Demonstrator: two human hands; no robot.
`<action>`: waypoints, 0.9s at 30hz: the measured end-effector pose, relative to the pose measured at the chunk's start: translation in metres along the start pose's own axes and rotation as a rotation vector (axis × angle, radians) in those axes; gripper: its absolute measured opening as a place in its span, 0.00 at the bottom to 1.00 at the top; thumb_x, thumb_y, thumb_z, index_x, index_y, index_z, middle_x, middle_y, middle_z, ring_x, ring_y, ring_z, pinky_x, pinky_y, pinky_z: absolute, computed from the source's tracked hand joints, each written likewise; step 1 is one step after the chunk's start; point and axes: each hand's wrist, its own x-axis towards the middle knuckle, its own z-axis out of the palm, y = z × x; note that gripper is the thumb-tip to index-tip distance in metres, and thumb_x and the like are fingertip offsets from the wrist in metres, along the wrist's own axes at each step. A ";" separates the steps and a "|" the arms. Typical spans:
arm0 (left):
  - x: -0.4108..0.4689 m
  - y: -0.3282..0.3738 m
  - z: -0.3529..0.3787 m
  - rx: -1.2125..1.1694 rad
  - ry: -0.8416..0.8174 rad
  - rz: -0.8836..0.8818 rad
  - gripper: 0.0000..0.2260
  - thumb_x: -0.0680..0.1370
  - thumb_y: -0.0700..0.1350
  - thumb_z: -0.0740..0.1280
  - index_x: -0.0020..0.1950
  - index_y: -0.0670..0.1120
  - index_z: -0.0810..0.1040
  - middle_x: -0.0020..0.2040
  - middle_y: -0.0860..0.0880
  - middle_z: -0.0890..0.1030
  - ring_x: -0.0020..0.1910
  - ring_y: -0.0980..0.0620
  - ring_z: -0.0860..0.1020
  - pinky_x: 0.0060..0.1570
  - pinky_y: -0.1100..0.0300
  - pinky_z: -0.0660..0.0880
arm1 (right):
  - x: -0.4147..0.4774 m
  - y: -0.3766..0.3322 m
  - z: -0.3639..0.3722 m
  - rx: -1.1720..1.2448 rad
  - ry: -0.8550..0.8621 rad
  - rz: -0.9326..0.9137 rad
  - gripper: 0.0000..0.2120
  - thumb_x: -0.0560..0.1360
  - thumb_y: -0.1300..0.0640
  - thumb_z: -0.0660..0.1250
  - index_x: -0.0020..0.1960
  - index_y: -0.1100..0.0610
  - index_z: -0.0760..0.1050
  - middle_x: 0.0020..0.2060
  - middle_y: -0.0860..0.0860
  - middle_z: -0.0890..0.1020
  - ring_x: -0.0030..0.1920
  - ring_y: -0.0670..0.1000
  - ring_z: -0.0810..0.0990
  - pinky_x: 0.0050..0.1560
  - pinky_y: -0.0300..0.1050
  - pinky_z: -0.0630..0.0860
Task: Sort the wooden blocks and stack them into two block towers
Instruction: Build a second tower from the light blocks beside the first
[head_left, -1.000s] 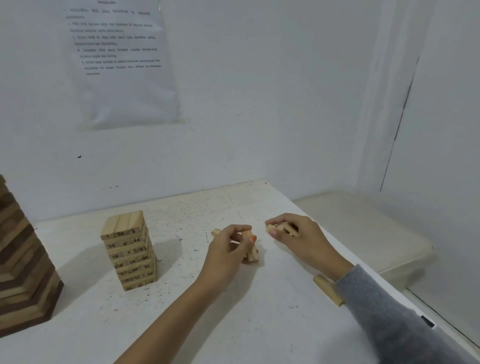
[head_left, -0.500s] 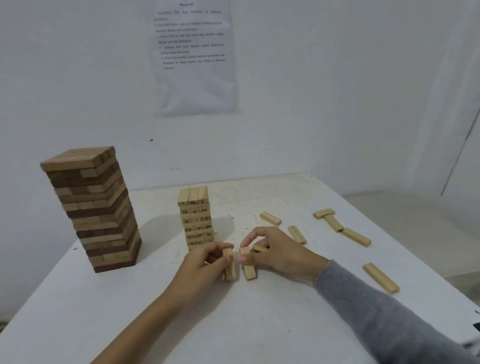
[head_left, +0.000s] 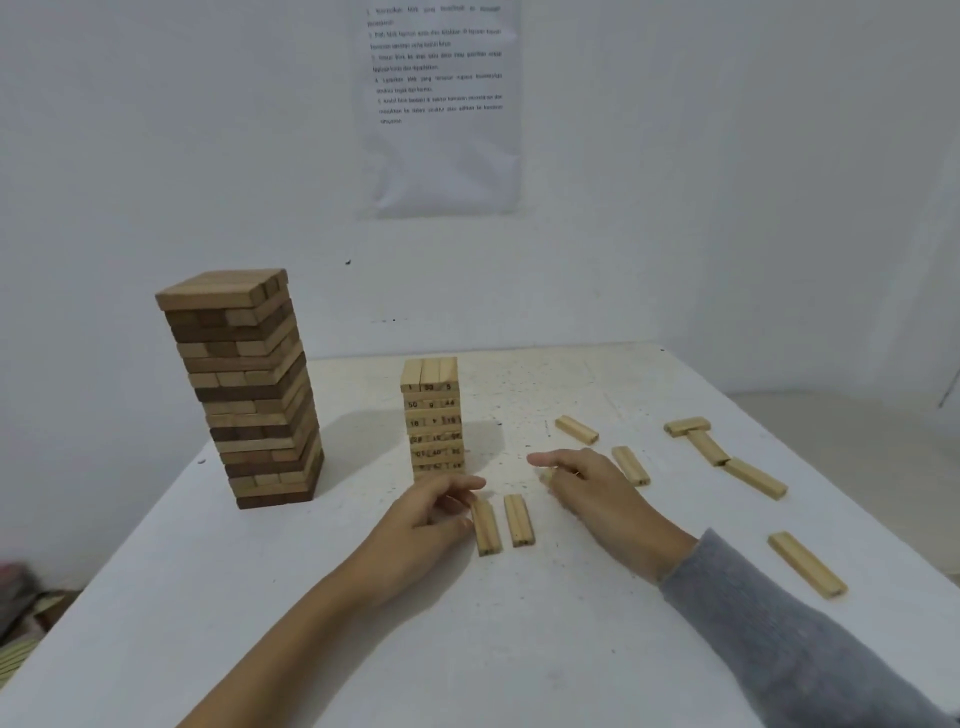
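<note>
Two blocks flat on counter btw hands.
L hand loose, touching left block; R hand half curled, can't tell if holding. Small tower behind, big tower left, loose blocks right.

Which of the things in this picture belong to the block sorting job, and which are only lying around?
Belong to the job:
dark-and-light tower
small numbered tower
two blocks lying side by side at the front
six loose blocks to the right

Only lying about:
printed sheet on the wall
blurred things at lower left, beyond the edge
</note>
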 end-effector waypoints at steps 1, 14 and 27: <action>0.000 0.000 -0.001 0.038 -0.017 0.018 0.15 0.78 0.37 0.65 0.60 0.54 0.75 0.56 0.53 0.76 0.55 0.61 0.72 0.49 0.76 0.67 | -0.003 0.002 -0.001 -0.031 0.009 -0.052 0.12 0.78 0.60 0.64 0.60 0.49 0.78 0.43 0.46 0.76 0.43 0.42 0.73 0.45 0.32 0.70; -0.002 -0.007 0.013 0.166 0.097 0.182 0.17 0.74 0.46 0.73 0.60 0.57 0.74 0.48 0.57 0.77 0.51 0.62 0.71 0.47 0.73 0.66 | -0.019 -0.003 0.003 -0.310 0.008 -0.214 0.19 0.71 0.40 0.71 0.54 0.52 0.82 0.42 0.45 0.74 0.38 0.40 0.70 0.41 0.30 0.69; -0.023 0.009 0.030 0.721 0.131 0.173 0.35 0.68 0.68 0.37 0.69 0.55 0.62 0.59 0.61 0.58 0.60 0.63 0.54 0.53 0.66 0.48 | -0.032 0.006 -0.003 -0.833 -0.147 -0.234 0.34 0.81 0.42 0.53 0.80 0.55 0.44 0.77 0.47 0.51 0.77 0.48 0.46 0.75 0.42 0.44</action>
